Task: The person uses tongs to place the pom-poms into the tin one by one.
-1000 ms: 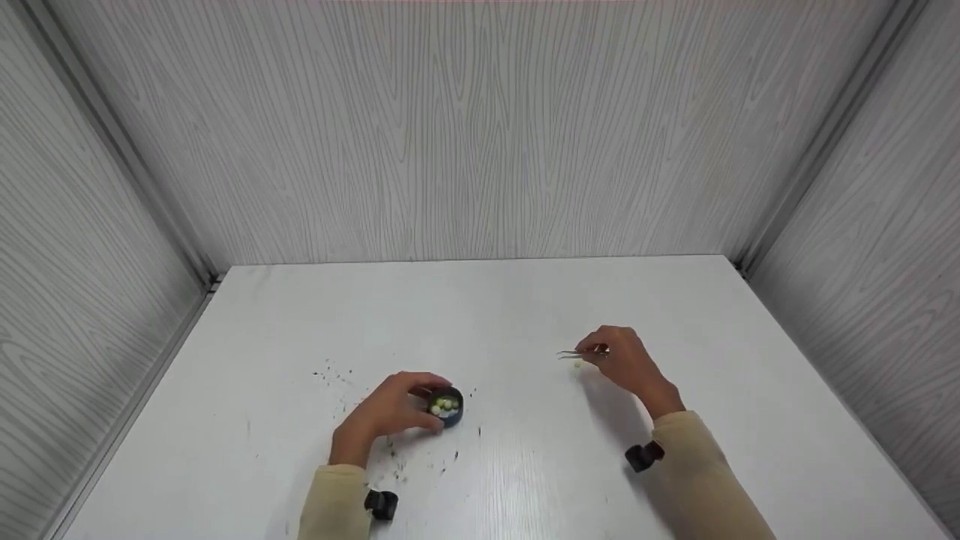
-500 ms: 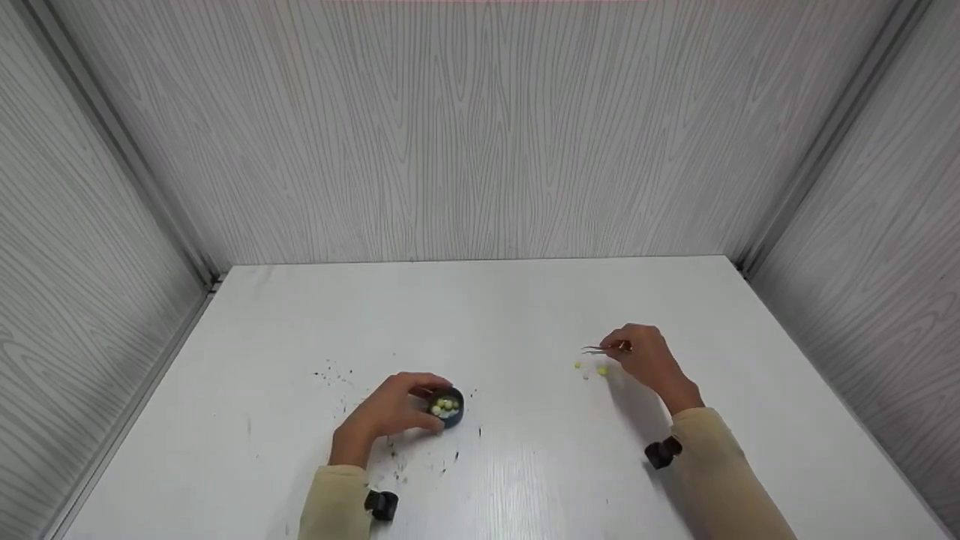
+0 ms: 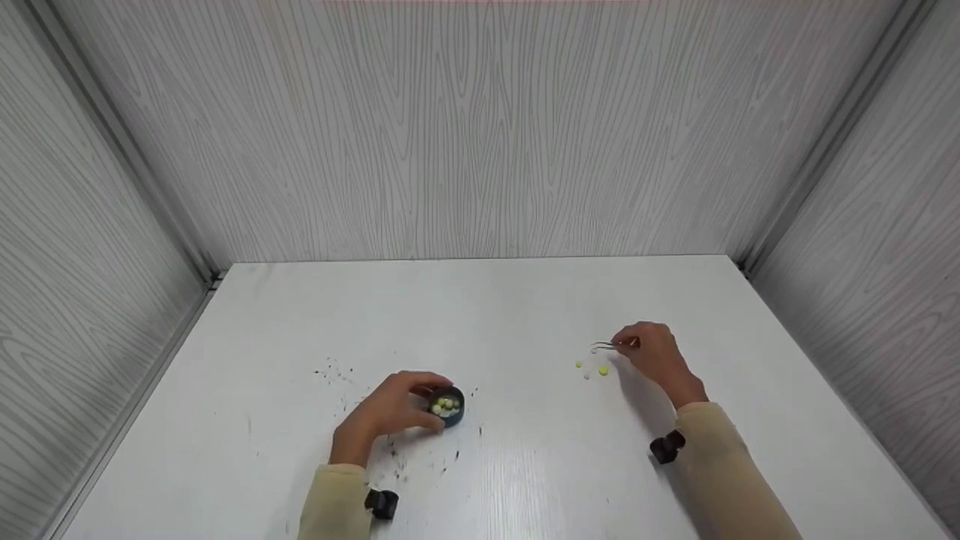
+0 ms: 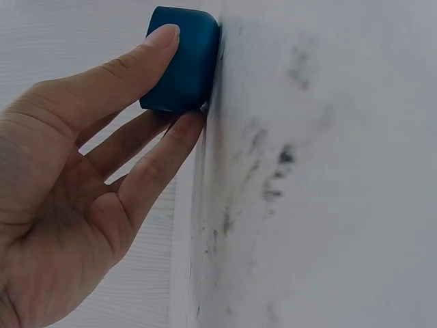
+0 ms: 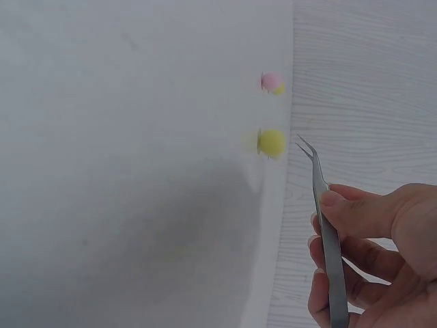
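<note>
A small dark blue cup (image 3: 448, 406) (image 4: 183, 58) with several yellow and white beads in it stands on the white table (image 3: 480, 315). My left hand (image 3: 390, 412) (image 4: 89, 178) grips its side between thumb and fingers. My right hand (image 3: 651, 351) (image 5: 372, 253) pinches thin metal tweezers (image 3: 606, 346) (image 5: 322, 219), tips empty and slightly apart, hovering just above loose beads. A yellow bead (image 3: 603, 370) (image 5: 272, 142), a smaller yellow one (image 3: 578, 364) and a pale pink one (image 5: 272, 82) lie on the table left of the tweezer tips.
Dark specks (image 3: 334, 372) are scattered on the table around the cup and my left hand. Grey wood-grain walls (image 3: 480, 127) close in the back and both sides. Black wrist cameras (image 3: 381, 504) sit on both cream sleeves.
My right hand with the tweezers has moved right and slightly back, uncovering the loose beads. The left hand and cup have stayed put.
</note>
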### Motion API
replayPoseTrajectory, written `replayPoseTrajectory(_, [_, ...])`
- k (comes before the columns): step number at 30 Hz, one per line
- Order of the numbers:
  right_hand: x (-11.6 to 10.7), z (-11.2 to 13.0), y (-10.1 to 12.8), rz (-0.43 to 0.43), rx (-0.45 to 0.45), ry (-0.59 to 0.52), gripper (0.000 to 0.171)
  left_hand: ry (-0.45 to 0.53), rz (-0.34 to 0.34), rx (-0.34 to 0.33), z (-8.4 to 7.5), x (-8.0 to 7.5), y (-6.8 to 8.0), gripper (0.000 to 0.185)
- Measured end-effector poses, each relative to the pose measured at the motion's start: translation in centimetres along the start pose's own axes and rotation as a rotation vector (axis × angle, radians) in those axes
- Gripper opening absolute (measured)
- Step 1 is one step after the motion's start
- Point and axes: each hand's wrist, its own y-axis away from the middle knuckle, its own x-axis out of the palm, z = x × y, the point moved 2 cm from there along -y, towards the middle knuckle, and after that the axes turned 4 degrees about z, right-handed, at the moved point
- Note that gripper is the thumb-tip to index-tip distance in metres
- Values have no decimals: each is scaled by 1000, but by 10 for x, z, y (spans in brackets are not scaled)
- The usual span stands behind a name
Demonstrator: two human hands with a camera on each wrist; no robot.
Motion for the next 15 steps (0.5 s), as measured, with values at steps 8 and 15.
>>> replayPoseTrajectory(8, [1,-4,-3,15,45,9,12,21,-4,-5,0,-1,1,54])
replayPoseTrajectory(15, [3,-7,-3,42,53,14,12,8,-8,1,1,-2,0,55])
